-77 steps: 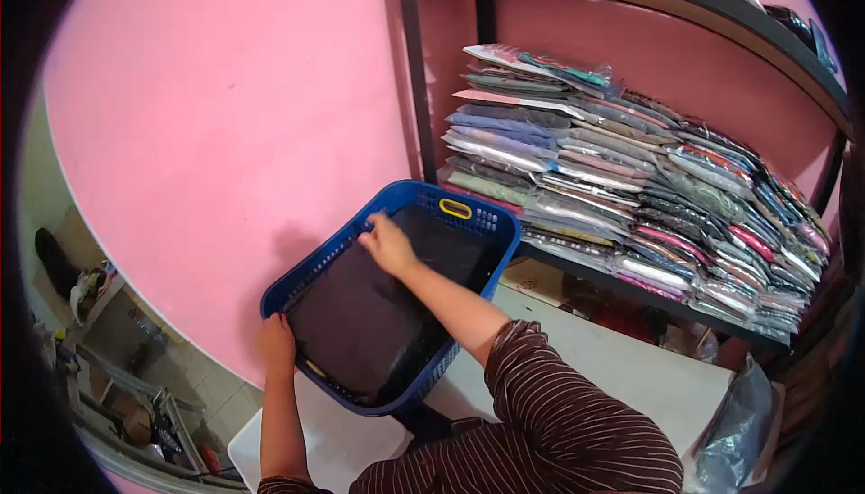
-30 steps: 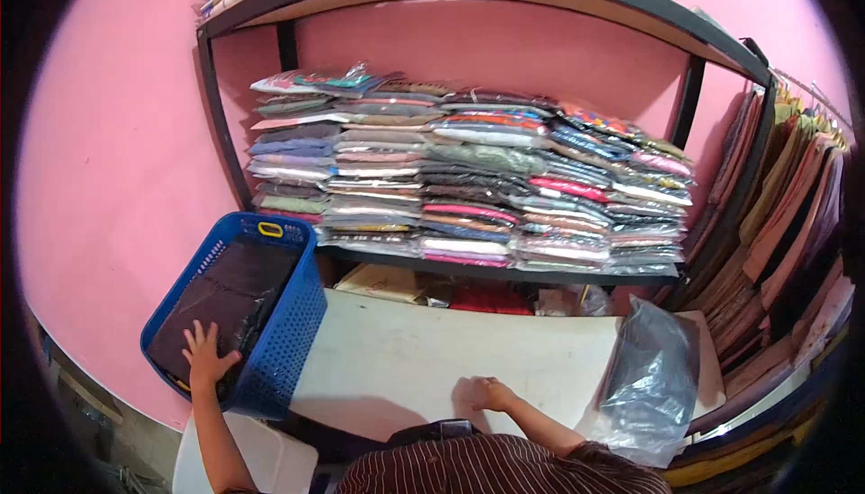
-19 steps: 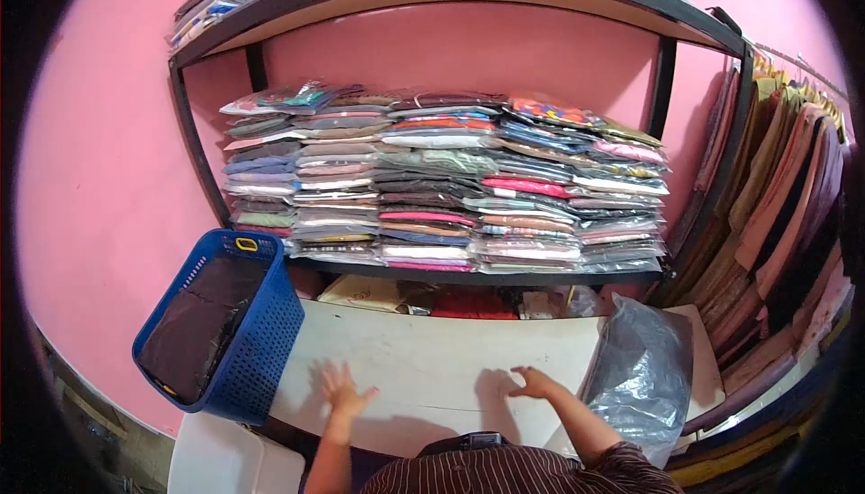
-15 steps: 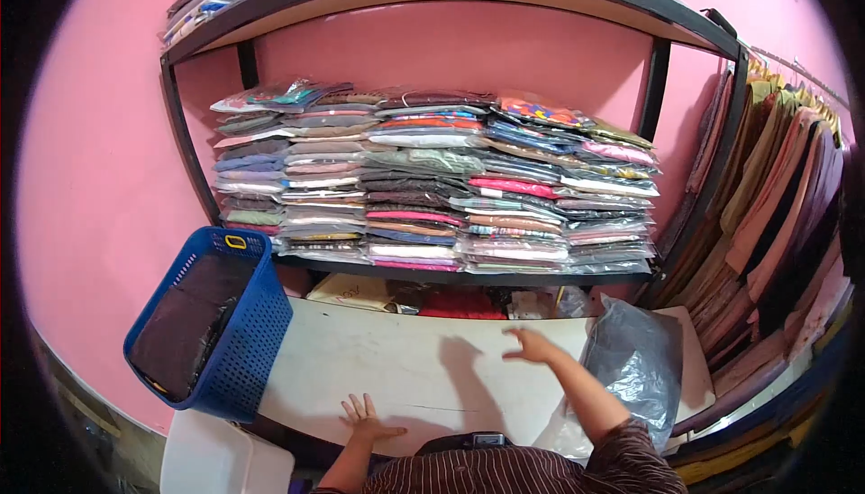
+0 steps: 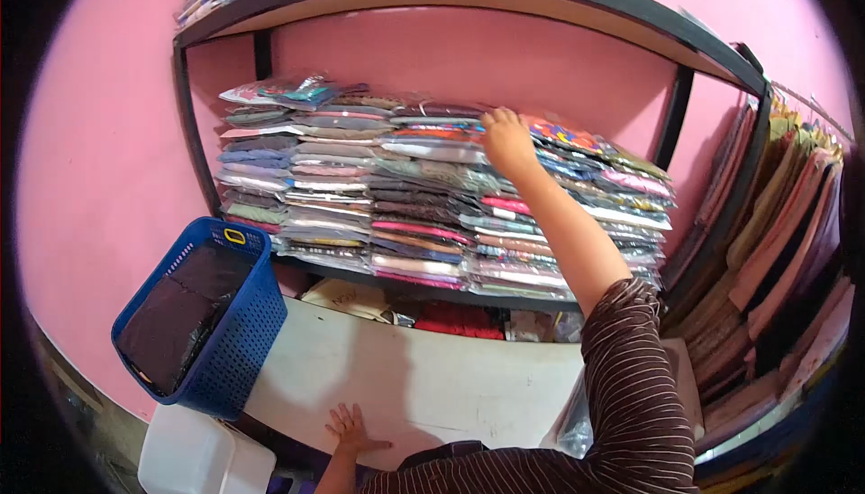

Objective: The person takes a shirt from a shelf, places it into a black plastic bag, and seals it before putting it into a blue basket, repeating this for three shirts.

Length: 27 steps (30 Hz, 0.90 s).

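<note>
My right hand [image 5: 507,140] reaches up to the top of the middle piles of packaged clothes [image 5: 419,190] on the shelf. Its fingers are bent and the fingertips are hidden, so whether it grips a packet cannot be made out. Just right of it lies a packet with a bright orange patterned cloth [image 5: 563,134]. My left hand [image 5: 354,428] rests on the white tabletop [image 5: 333,350] near its front edge, fingers spread, holding nothing. At the table's right side, a large clear plastic bag of dark cloth [image 5: 575,426] is mostly covered by my right arm.
A blue basket [image 5: 236,336] with dark packets stands at the left, above a white bin [image 5: 203,453]. The black shelf frame [image 5: 194,125] surrounds the piles, with more packets on top. Clothes on hangers [image 5: 784,224] line the right. Further items [image 5: 459,320] lie under the shelf.
My right hand has gone from above the table up to the top of the shelf piles. My left hand stays spread low over the table. The view has shifted slightly.
</note>
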Tool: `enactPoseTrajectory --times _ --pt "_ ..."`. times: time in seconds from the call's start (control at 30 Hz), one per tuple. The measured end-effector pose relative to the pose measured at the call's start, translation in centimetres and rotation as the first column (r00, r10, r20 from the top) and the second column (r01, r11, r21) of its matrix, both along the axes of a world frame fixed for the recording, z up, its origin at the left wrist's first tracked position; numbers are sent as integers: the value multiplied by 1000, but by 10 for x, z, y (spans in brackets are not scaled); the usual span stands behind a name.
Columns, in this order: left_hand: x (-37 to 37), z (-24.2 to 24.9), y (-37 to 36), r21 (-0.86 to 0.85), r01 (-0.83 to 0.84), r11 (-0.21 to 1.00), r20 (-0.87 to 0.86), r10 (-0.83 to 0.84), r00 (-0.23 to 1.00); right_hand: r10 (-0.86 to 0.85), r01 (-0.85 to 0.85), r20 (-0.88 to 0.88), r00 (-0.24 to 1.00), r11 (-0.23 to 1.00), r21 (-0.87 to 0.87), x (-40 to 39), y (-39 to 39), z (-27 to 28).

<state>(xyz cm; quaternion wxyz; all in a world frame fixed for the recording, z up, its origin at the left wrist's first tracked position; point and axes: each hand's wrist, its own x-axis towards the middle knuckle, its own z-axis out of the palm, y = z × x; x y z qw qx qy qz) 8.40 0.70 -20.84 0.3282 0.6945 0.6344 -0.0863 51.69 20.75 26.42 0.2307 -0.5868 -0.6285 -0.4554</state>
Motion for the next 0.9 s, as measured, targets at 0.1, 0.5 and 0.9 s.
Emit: enactPoseTrajectory --times 0.1,0.5,0.9 --pt "2 2 3 -8 15 1000 4 -15 1000 -130 131 -18 991 988 82 16 41 16" --pt "0 0 4 9 21 1000 62 -22 998 -78 83 -104 991 996 42 4 43 11" --pt "-3 0 -7 128 -43 991 38 38 999 450 -519 -413 792 852 -68 -87 -178 -213"
